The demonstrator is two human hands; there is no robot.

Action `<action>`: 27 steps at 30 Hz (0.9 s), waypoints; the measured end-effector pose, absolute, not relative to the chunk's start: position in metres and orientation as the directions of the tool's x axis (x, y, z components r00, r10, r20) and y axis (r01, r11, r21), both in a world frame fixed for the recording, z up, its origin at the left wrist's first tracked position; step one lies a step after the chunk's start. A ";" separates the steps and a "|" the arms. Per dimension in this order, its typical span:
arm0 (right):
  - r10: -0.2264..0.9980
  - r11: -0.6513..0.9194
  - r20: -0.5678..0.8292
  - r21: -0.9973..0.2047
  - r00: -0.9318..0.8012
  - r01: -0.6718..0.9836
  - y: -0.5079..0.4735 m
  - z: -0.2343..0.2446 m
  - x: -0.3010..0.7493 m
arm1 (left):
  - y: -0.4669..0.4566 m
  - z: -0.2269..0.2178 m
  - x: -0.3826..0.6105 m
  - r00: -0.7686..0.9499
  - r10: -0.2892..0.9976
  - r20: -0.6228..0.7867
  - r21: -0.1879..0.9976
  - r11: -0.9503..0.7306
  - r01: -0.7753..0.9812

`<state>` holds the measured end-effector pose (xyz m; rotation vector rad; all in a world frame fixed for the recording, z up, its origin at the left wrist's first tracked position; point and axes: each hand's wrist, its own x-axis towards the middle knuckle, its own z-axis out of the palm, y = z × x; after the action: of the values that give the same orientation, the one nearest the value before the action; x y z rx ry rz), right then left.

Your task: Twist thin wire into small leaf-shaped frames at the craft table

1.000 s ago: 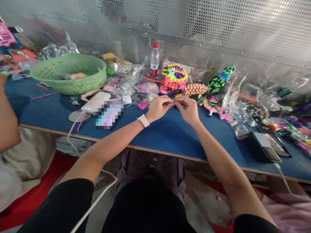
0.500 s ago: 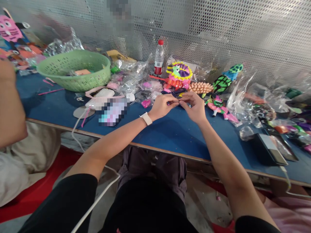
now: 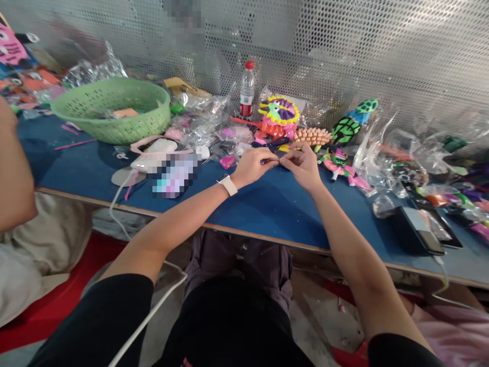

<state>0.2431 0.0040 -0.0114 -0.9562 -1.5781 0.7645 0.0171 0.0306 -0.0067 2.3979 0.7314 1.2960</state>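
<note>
both arms reach fwd over the blue tabletop [image 3: 263, 204], elbows wide, forearms angling in so the hands come nearly tip to tip. l. hand [image 3: 252, 167] is back-up, fingers curled & pointing r., w/ a pale watch strap [image 3: 229, 185] at the wrist. r. hand [image 3: 304, 167] mirrors it, pointing l., thumb bent low & index arched above it.

l. grip is closed to a pinch, thumb against fingers, on a small dark piece [image 3: 278, 161]. r. grip is nearly closed, tips just beside the l. ones; can't tell if it has hold of the piece too. piece sits btwn the fingertips, over the mid part of the tabletop; mostly hidden by fingers, too small to make out shape or material.

just l. of the l. hand: a bright pink piece [image 3: 227, 162]. behind the hands, part covered by them, dark & yellow bits, hard to ID. near the r. hand, a green-and-pink toy figure [image 3: 339, 164]; farther back, a spiky tan toy [image 3: 313, 136], & a red-capped bottle [image 3: 247, 92] upright.

clear plastic bags [image 3: 198, 125] blur what's in & under them. green basket [image 3: 133, 131] stands at l., contents part hidden by its wall. pixelated patch masks most of a flat item by the l. forearm. co-worker's arm [image 3: 15, 171] is cut off at l. edge, its hand out of view; another person's pink clothing [image 3: 453, 329] is cut off lower r.
</note>
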 end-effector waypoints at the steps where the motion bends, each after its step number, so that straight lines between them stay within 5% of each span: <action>1: 0.883 0.469 0.459 -0.863 -0.095 0.186 0.004 -0.012 0.243 | 0.031 -0.007 0.017 0.457 0.575 0.679 0.502 -0.817 0.282; 27: 0.830 0.557 0.512 -0.778 -0.220 0.292 0.002 -0.006 0.249 | 0.029 0.000 0.020 0.520 0.716 0.466 0.799 -0.593 0.101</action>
<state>0.2489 0.0016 -0.0059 -0.9304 -1.7757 0.6625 0.0200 0.0286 0.0001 2.0265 0.6631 1.0675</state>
